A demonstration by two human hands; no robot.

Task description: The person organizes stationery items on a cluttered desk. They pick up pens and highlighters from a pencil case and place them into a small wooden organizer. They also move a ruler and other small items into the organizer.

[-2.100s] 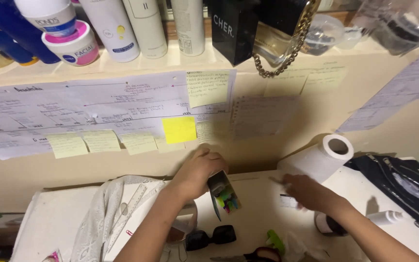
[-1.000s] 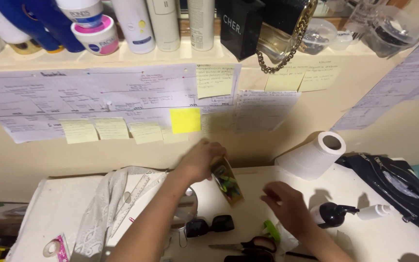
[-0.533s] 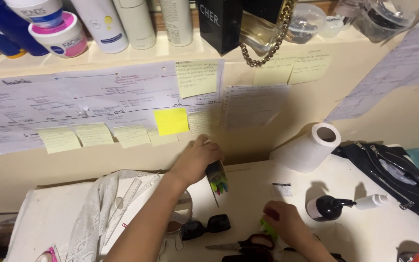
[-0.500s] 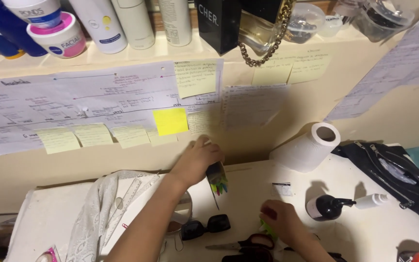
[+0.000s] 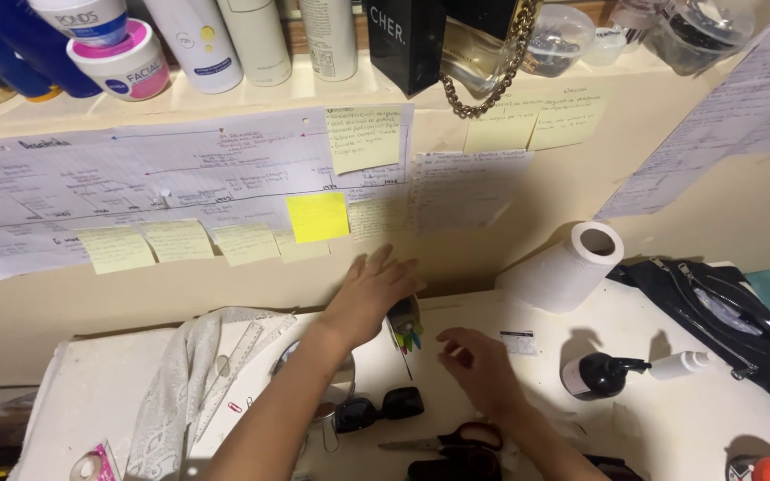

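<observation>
My left hand [image 5: 374,290] lies with its fingers spread over the top of a small dark pen holder [image 5: 405,319] that stands by the wall on the white desk [image 5: 109,392]. Green and pink marker tips [image 5: 410,339] show at the holder's lower side. My right hand [image 5: 477,363] hovers just right of the holder, fingers loosely curled and apart, with nothing visible in it. A small white card [image 5: 517,340] lies on the desk right beside it.
Black sunglasses [image 5: 376,409] and red-handled scissors [image 5: 452,440] lie near the front. A paper roll [image 5: 570,267], a dark pump bottle [image 5: 601,374], a small white bottle [image 5: 683,363] and a black bag [image 5: 724,312] sit to the right. A lace cloth [image 5: 180,392] with a ruler [image 5: 235,363] lies left.
My left hand has opened its grip on the holder and spread its fingers. My right hand has lifted off the green thing near the scissors and moved up toward the holder.
</observation>
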